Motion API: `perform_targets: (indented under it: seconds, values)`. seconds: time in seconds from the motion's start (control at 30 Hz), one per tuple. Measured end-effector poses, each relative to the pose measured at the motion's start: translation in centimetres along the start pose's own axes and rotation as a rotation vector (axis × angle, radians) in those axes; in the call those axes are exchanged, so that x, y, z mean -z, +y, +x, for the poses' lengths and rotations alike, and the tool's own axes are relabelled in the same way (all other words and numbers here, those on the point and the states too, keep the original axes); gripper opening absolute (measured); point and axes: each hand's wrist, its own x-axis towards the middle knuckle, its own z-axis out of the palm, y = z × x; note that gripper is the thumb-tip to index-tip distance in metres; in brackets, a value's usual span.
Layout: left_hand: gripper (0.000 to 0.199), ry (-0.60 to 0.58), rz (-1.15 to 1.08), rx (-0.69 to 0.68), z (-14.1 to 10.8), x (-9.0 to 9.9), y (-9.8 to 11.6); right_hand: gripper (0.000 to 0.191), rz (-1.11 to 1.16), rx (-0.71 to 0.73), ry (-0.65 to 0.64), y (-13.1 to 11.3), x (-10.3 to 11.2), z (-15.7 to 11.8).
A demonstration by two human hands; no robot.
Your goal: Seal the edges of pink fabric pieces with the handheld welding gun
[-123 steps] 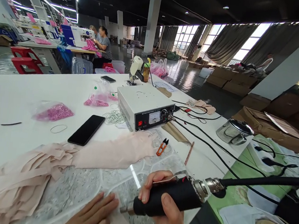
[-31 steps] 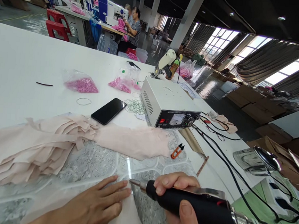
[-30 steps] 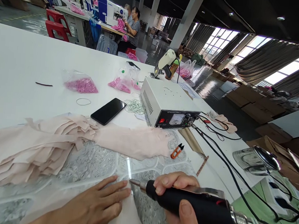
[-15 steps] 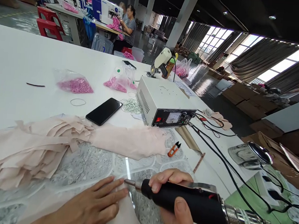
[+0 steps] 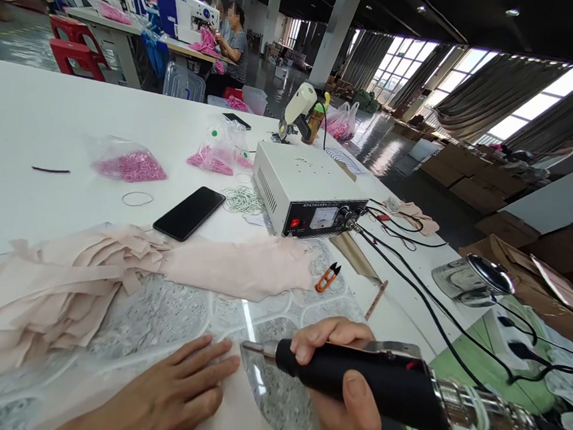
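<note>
My left hand (image 5: 176, 383) lies flat on a pale pink piece of fabric (image 5: 243, 415), fingers stretched toward its upper edge. In my right hand (image 5: 335, 373) is a black handheld ultrasonic cutter (image 5: 367, 383) with a metal tip, my fingers wrapped round its body. The tip points left and hovers near the left fingertips, just right of them; whether it touches the fabric I cannot tell. Beneath is a grey stone-patterned mat (image 5: 167, 315). A layered stack of pale pink fabric pieces (image 5: 60, 282) lies left, and more pink fabric (image 5: 242, 265) stretches behind my hands.
Behind the fabric stand a white control box (image 5: 309, 183) with cables (image 5: 411, 286) and a black phone (image 5: 189, 213). Orange thread snips (image 5: 328, 277) lie right of the fabric. Bags of pink pieces (image 5: 133, 163) sit farther back. A metal canister (image 5: 474, 279) is at right. People sew in the distance.
The cutter's tip has drawn slightly right, away from my left fingertips. My left hand stays flat on the fabric. The view has shifted a little to the right.
</note>
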Motion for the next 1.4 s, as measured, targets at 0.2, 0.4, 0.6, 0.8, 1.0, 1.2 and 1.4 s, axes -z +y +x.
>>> perform_targets:
  seconds: [0.2,0.4,0.6,0.8,1.0,1.2,1.4]
  values:
    - [0.040,-0.001,-0.040,0.014,-0.2,-0.3,0.1,0.017,0.001,-0.032,-0.022,-0.1,0.1,-0.3]
    - [0.042,-0.008,-0.068,0.015,0.0,0.1,0.3,0.018,-0.010,-0.041,-0.031,-0.1,0.1,-0.4]
    - [0.039,-0.053,-0.042,0.011,0.3,0.4,0.4,0.018,-0.057,-0.016,-0.051,-0.4,-0.1,-0.4]
    - [0.042,-0.047,-0.074,0.027,0.2,0.2,0.3,0.014,-0.046,-0.033,-0.088,0.2,0.3,-0.6]
    - [0.045,-0.029,-0.079,0.035,0.1,0.0,0.1,0.017,0.004,-0.033,-0.051,-1.2,0.7,-0.3]
    - [0.050,0.079,-0.090,0.031,0.3,0.5,0.2,0.023,0.054,-0.127,-0.085,-4.1,3.2,-2.5]
    - [0.029,-0.003,-0.037,0.092,0.8,0.9,0.4,0.029,0.096,-0.166,-0.048,-3.7,4.5,-5.1]
